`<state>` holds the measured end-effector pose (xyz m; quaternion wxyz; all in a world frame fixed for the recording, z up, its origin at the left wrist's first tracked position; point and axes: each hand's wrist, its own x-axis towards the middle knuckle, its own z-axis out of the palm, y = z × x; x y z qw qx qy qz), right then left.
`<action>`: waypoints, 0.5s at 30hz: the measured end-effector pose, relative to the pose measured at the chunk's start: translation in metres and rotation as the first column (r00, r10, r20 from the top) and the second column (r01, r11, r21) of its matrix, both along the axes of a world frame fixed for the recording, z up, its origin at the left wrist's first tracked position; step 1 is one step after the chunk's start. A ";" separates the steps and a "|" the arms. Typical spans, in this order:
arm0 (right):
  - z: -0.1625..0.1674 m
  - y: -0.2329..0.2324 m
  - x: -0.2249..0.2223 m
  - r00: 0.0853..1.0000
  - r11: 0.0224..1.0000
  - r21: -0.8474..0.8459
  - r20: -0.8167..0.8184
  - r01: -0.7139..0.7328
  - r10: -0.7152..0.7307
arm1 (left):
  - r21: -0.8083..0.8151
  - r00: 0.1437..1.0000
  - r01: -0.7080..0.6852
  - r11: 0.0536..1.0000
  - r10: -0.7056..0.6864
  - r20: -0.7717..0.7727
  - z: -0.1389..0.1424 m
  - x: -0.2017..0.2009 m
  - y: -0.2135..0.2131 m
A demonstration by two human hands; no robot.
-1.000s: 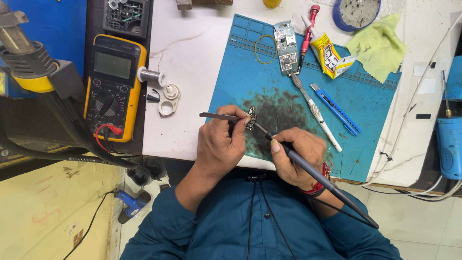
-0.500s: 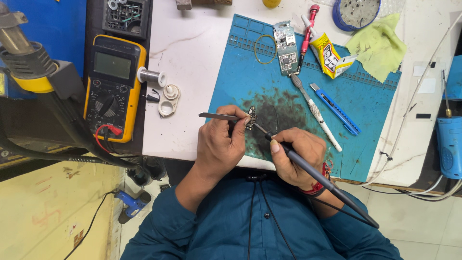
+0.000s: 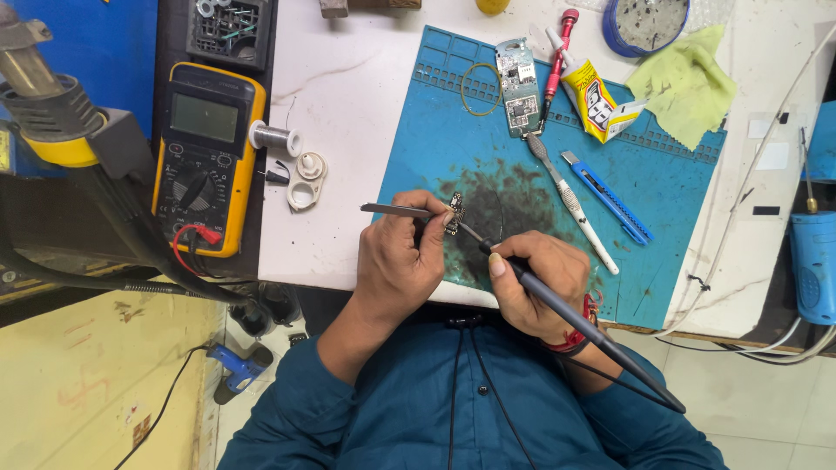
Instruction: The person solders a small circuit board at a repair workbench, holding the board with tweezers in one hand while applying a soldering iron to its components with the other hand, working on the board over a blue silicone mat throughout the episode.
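Small circuit board (image 3: 455, 209) pinned under left hand (image 3: 402, 261) fingertips, right hand (image 3: 531, 278) just beside.

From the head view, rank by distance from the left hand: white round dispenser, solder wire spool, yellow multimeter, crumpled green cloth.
1. White round dispenser, up-left of the left hand.
2. Solder wire spool, beyond it.
3. Yellow multimeter, far left.
4. Crumpled green cloth, top right.
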<state>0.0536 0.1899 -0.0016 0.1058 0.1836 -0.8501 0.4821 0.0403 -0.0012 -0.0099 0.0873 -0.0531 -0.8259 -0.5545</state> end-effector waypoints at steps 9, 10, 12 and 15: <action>0.000 0.000 0.000 1.000 1.000 0.012 0.016 0.014 -0.014 | -0.004 1.000 0.001 1.000 -0.001 -0.005 0.000 0.000 0.000; 0.000 0.000 0.001 1.000 1.000 0.017 0.017 0.016 -0.016 | -0.001 1.000 -0.002 1.000 0.002 0.003 0.000 0.000 0.000; 0.000 0.000 0.000 1.000 1.000 0.015 0.015 0.016 -0.016 | -0.002 1.000 -0.002 1.000 0.002 0.004 0.000 0.000 0.000; 0.001 0.000 0.000 1.000 1.000 0.010 0.014 0.017 -0.017 | -0.011 1.000 0.000 1.000 0.000 -0.007 0.000 0.000 0.000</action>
